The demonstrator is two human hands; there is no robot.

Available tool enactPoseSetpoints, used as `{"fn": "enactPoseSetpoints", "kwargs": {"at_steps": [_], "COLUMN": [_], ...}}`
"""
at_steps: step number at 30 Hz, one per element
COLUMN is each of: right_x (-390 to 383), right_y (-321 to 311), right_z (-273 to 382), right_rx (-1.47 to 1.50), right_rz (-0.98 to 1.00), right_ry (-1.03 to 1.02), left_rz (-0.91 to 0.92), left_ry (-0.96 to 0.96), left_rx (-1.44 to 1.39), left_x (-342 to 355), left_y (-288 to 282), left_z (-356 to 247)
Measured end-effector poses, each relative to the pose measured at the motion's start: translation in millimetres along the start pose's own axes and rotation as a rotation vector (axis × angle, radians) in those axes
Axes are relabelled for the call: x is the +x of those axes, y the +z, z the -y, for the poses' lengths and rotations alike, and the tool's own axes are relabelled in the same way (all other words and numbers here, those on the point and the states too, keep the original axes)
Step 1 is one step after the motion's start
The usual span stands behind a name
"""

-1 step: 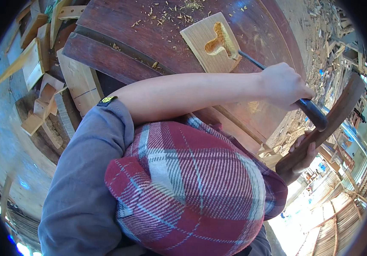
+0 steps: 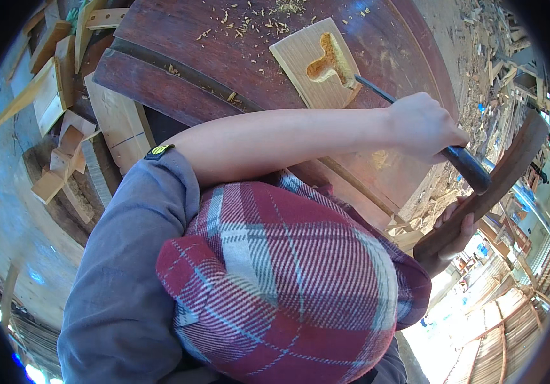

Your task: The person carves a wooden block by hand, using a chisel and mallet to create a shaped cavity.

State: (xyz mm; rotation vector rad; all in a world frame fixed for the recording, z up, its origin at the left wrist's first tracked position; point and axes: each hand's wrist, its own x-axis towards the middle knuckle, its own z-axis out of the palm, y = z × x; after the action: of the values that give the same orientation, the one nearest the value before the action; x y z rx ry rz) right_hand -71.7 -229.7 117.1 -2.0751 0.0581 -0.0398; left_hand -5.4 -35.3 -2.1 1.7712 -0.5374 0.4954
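Observation:
My left hand is closed in a fist around a gouge or chisel with a dark handle and a narrow metal shaft. Its tip meets the lower right edge of a curved, carved hollow in a pale wooden board. The exact shape of the cutting edge is too small to tell. At the far end of the handle is a long, curved dark wooden piece, seemingly touching it. My right hand grips this piece from below, fingers wrapped round its edge; the forearm is hidden.
The board lies on a reddish-brown wooden table strewn with wood shavings. Offcuts and blocks crowd the left side. Red plaid cloth fills the lower middle. Scrap wood litters the ground at right.

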Motion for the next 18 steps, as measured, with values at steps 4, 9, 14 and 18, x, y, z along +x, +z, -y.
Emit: {"fn": "enactPoseSetpoints", "kwargs": {"at_steps": [4,9,14,18], "right_x": [-0.1,-3.1,-3.8,-4.5], "right_y": [-16.1,-4.2,-7.1,-10.8], "right_z": [-4.7,1.4,1.2,0.3], "right_rx": [0.043,-0.008,0.016,0.015], "right_rz": [0.009,0.015,-0.021,0.008], "right_ry": [0.082,0.051,0.062,0.08], "left_rz": [-0.031,-0.042,-0.047,-0.036], "left_ry": [-0.01,-0.024,0.007,0.044], "left_rx": [0.019,0.011,0.006,0.021], "left_x": [-4.6,-8.1,-10.2,-7.7], "left_y": [-0.9,-1.1,2.7,-0.8], "left_z": [4.1,8.2,8.0,4.8]}}
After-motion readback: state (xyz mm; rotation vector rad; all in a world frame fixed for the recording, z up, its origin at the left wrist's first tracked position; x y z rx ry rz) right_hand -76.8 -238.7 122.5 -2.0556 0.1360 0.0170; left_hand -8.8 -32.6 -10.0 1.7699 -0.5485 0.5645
